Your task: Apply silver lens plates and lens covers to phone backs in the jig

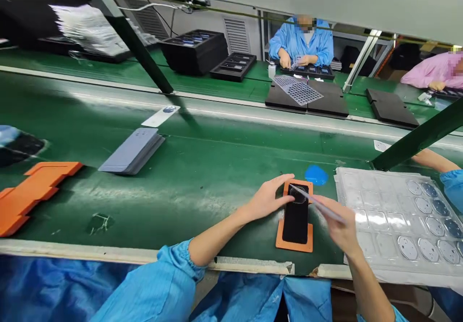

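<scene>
My left hand (pixel 269 199) rests at the upper left of an orange fixture (pixel 304 248), thumb and fingers apart at its edge. In the fixture lies a black phone back panel (pixel 295 223) with a round camera area near its top. My right hand (pixel 340 225) grips a thin greyish panel (pixel 321 207), seen nearly edge-on and tilted above the black one. Its far corner reaches close to my left fingers; whether they touch it, I cannot tell. Just behind the fixture is a blue round patch (pixel 316 175).
Clear plastic trays (pixel 385 220) with round pieces stand on the right. Stacked grey panels (pixel 132 150) and orange fixtures (pixel 34 194) lie left. A slanted green post (pixel 419 141) rises at right. A co-worker's arm (pixel 436 160) reaches in there; another person (pixel 302 47) sits opposite.
</scene>
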A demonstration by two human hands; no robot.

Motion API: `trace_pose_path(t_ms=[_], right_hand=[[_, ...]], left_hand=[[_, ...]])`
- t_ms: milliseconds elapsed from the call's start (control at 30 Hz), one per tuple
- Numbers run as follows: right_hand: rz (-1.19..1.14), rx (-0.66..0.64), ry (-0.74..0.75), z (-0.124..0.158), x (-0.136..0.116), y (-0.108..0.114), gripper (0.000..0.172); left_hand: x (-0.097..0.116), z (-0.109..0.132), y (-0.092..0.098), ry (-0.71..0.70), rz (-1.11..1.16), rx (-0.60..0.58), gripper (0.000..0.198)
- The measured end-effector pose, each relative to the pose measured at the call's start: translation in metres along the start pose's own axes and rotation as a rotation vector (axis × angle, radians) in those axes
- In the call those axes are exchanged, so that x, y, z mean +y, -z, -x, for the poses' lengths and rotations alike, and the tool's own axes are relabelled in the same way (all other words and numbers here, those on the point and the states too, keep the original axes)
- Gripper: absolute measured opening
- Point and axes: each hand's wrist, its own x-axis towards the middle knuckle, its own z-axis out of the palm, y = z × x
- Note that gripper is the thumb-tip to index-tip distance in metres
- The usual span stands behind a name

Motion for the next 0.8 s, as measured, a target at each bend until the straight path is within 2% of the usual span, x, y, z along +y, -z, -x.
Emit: trace_pose_path(t_ms=[100,167,233,333,433,500,567,633,700,767,800], right_hand=[[-0.361,0.235,-0.241,-0.005,-0.009,0.01,0.015],[-0.515,0.336,-0.318,-0.005,-0.013,0.009,0.018],[-0.589,0.386,-0.35,-0.002,-0.017,0.002,0.023],[-0.608,0.485,-0.35,-0.002,-0.02,-0.013,0.026],[-0.652,0.589,-0.314,-0.029,-0.02,-0.016,0.031],[-0.696,0.619,-0.296,-0.065,-0.016,-0.006,0.039],[-0.712,0.591,-0.318,-0.107,-0.012,0.01,0.043],[-0.685,0.457,-0.393,-0.139,-0.009,0.023,0.041],[-0.661,0.295,-0.441,-0.15,-0.011,0.024,0.043],[-0.652,0.147,-0.46,-0.138,-0.023,0.016,0.043],[-0.632,0.078,-0.452,-0.125,-0.033,0.013,0.043]], left_hand=[[0.027,-0.011,-0.01,0.121,0.383,0.049,0.024],[0.043,-0.012,-0.022,0.146,0.492,0.05,0.026],[0.053,-0.01,-0.035,0.137,0.526,0.064,0.028],[0.053,-0.01,-0.052,0.117,0.562,0.094,0.031],[0.047,-0.028,-0.054,0.134,0.592,0.144,0.035],[0.051,-0.047,-0.042,0.136,0.613,0.165,0.037],[0.066,-0.063,-0.02,0.098,0.583,0.238,0.043],[0.094,-0.064,0.006,-0.017,0.512,0.35,0.044],[0.124,-0.046,0.032,-0.218,0.436,0.442,0.03],[0.148,-0.01,0.054,-0.449,0.349,0.579,0.021],[0.155,0.013,0.064,-0.504,0.291,0.654,0.018]])
